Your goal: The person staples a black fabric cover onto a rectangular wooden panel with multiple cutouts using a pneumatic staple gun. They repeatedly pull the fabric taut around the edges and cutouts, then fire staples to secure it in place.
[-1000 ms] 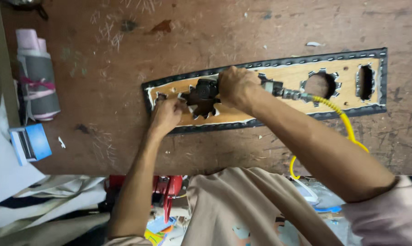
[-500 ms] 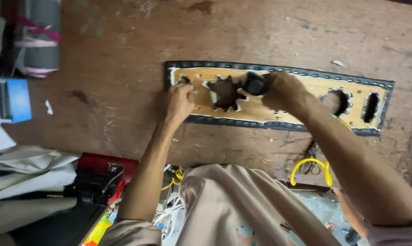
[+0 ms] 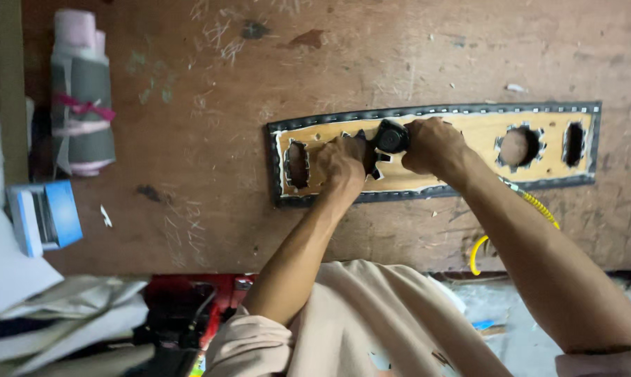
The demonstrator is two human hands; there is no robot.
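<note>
Even, moderately bright indoor light falls on a worn brown workbench (image 3: 190, 105), with a soft pale sheen toward the upper middle. Shadows are faint and short under both forearms. The centre is fairly sharp; the lower edge and left corner look blurred and slightly stretched.

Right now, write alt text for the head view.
Both hands work on a long wooden panel with black edging and cutouts: left hand presses it, right hand grips a black round-headed tool. It lies on a scratched brown table.
</note>
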